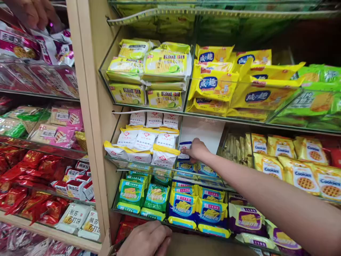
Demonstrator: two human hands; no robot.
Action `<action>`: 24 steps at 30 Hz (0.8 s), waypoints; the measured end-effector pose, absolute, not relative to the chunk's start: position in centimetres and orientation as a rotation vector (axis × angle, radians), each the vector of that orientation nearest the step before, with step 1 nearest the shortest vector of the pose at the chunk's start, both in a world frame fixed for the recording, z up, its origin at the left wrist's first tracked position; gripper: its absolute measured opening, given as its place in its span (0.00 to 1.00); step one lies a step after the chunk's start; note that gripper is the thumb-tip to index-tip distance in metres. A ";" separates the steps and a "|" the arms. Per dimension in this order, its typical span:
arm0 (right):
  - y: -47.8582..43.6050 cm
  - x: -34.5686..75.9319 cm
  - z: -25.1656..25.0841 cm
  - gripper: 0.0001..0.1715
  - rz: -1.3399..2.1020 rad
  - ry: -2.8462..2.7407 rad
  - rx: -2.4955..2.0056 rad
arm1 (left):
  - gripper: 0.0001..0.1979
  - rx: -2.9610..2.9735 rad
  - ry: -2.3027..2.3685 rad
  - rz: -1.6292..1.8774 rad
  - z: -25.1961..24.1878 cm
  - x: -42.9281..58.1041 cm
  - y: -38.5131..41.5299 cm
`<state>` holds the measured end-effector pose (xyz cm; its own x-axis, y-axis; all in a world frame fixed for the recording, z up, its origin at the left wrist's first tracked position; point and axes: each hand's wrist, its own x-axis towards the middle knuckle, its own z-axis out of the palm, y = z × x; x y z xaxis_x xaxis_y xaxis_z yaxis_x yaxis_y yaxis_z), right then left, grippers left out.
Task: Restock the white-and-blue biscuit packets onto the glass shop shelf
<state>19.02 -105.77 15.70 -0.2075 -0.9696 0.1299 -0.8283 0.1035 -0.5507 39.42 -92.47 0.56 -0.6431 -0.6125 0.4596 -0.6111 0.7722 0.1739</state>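
My right hand reaches into a glass-fronted shelf compartment, its fingers closed on a small white packet with a dark blue end. The packet is upright near the divider, and my fingers cover part of it. White packets with yellow edges fill the compartment just to the left. Below my right hand lie blue-and-yellow biscuit packets. At the bottom, my left hand is curled at the edge of a brown cardboard box; its fingertips are partly hidden.
Above are lemon biscuit packets and yellow biscuit packets. Cookie packets sit at right. A wooden upright divides the shelves. Another person's hand touches purple packets at upper left. Glass fronts and dividers edge each compartment.
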 end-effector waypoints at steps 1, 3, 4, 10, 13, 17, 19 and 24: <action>-105.8 19.1 15.7 0.39 -0.728 2.132 -1.819 | 0.08 0.911 -2.469 0.016 0.6 39.4 -92.4; -105.9 19.1 15.5 0.34 -0.630 2.138 -1.875 | 0.08 0.909 -2.478 0.032 0.8 39.3 -92.1; -105.9 19.0 15.4 0.32 -0.578 2.134 -1.894 | 0.08 0.912 -2.481 0.035 0.8 39.2 -92.0; -106.0 18.6 15.1 0.23 -0.417 2.097 -1.982 | 0.08 0.949 -2.469 0.019 1.0 39.1 -91.6; -105.8 18.6 15.1 0.23 -0.368 2.121 -1.950 | 0.09 1.016 -2.468 -0.035 1.3 39.1 -91.4; -105.5 18.7 15.3 0.25 -0.365 2.187 -1.969 | 0.10 1.049 -2.472 -0.076 1.5 39.0 -91.1; -105.5 18.8 16.1 0.25 -0.344 2.213 -1.988 | 0.10 1.049 -2.470 -0.092 1.6 39.0 -91.1; -104.1 17.9 15.9 0.25 -0.297 2.257 -2.019 | 0.08 1.033 -2.479 -0.168 2.3 39.1 -91.1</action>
<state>17.85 -104.10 15.92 -0.1165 -0.9916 0.0563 -0.9724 0.1023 -0.2098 39.08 -91.05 2.30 -0.6201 -0.6990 0.3561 -0.6447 0.7128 0.2764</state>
